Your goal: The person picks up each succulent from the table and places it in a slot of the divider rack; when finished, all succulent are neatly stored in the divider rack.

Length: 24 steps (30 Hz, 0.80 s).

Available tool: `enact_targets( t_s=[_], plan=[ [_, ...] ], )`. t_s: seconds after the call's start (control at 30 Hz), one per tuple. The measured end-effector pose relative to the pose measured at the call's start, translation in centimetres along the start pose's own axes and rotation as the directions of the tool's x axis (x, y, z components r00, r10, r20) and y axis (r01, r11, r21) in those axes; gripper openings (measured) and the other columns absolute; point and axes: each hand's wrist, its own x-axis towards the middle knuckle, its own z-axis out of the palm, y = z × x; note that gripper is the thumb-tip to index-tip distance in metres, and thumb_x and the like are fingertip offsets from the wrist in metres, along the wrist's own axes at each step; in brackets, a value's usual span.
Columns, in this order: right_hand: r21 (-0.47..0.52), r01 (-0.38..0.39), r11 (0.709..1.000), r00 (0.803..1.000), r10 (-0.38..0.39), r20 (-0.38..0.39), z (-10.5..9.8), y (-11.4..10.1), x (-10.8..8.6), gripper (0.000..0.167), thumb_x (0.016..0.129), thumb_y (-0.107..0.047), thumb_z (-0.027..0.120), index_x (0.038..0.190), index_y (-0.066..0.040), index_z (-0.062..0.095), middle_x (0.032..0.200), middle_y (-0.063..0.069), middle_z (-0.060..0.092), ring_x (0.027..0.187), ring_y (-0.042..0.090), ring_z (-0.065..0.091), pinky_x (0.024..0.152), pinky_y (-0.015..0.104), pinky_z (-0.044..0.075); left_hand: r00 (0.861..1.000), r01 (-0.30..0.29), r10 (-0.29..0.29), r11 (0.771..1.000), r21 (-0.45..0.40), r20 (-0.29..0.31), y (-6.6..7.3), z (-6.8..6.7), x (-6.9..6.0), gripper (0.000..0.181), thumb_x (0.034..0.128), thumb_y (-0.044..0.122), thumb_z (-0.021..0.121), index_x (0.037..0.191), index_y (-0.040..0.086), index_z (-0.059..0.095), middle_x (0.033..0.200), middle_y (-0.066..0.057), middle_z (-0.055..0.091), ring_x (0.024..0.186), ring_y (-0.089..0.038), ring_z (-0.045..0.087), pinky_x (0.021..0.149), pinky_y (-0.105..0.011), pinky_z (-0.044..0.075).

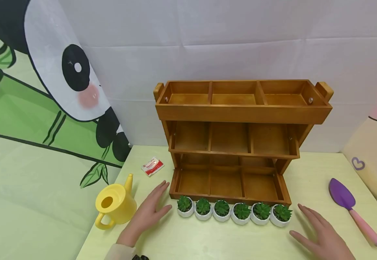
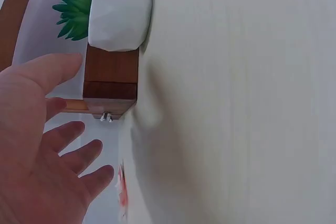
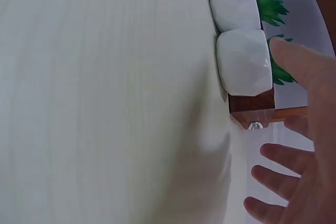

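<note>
My left hand (image 1: 150, 211) hovers beside the left end of a row of small potted succulents, fingers spread and holding nothing. At the row's other end my right hand (image 1: 321, 233) is likewise spread, near the rightmost succulent (image 1: 281, 215). Several white pots with green rosettes stand side by side along the front of a three-tier wooden shelf (image 1: 243, 112). In the left wrist view, the thumb lies close to the leftmost white pot (image 2: 119, 17) without gripping it. The right wrist view has the thumb near the end white pot (image 3: 244, 62), partly in front of its leaves.
Left of the left hand stands a yellow watering can (image 1: 118, 204). A red and white packet (image 1: 152, 166) lies behind it, near the shelf. A trowel with purple blade and pink handle (image 1: 342, 194) lies at the right. Printed cloth (image 1: 45, 169) hangs at the left side.
</note>
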Motion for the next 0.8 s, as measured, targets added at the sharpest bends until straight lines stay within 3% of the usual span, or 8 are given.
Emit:
enact_targets(
  t_s=[0.17, 0.4, 0.63, 0.8],
  plan=[
    [0.009, -0.046, 0.999, 0.999, 0.046, 0.0, 0.4, -0.8, 0.3, 0.092, 0.091, -0.059, 0.076, 0.154, 0.0, 0.043, 0.148, 0.032, 0.047, 0.129, 0.058, 0.045, 0.093, 0.079, 0.043, 0.999, 0.016, -0.018, 0.997, -0.071, -0.027, -0.5, 1.0, 0.4, 0.077, 0.0986, 0.026, 0.076, 0.164, 0.019, 0.036, 0.168, -0.01, 0.034, 0.153, -0.031, 0.032, 0.123, -0.055, 0.031],
    [0.038, -0.062, 0.997, 0.997, 0.063, -0.032, 1.1, -1.6, 0.7, 0.088, 0.09, -0.054, 0.079, 0.148, 0.005, 0.046, 0.144, 0.032, 0.05, 0.129, 0.057, 0.046, 0.096, 0.076, 0.043, 0.991, 0.106, -0.121, 0.976, -0.189, -0.065, -0.6, 2.0, 0.8, 0.075, 0.1005, 0.029, 0.074, 0.164, 0.02, 0.036, 0.164, -0.005, 0.04, 0.148, -0.028, 0.042, 0.121, -0.049, 0.037],
    [0.094, -0.036, 0.995, 0.995, 0.045, -0.089, 2.0, -2.0, 1.0, 0.086, 0.089, -0.046, 0.083, 0.146, 0.007, 0.047, 0.14, 0.033, 0.053, 0.127, 0.056, 0.049, 0.095, 0.073, 0.045, 0.98, 0.138, -0.171, 0.954, -0.266, -0.104, -0.4, 3.0, 1.1, 0.073, 0.1021, 0.033, 0.071, 0.164, 0.016, 0.036, 0.163, -0.007, 0.043, 0.146, -0.03, 0.045, 0.12, -0.049, 0.038],
    [0.129, -0.098, 0.987, 0.993, 0.106, -0.059, 2.2, -2.4, 1.3, 0.09, 0.091, -0.051, 0.079, 0.148, 0.009, 0.044, 0.141, 0.035, 0.052, 0.122, 0.056, 0.053, 0.095, 0.072, 0.046, 0.976, 0.116, -0.173, 0.928, -0.354, -0.133, -0.5, 3.6, 1.4, 0.072, 0.1028, 0.029, 0.07, 0.163, 0.011, 0.036, 0.164, -0.008, 0.041, 0.146, -0.029, 0.045, 0.118, -0.042, 0.039]
  ],
)
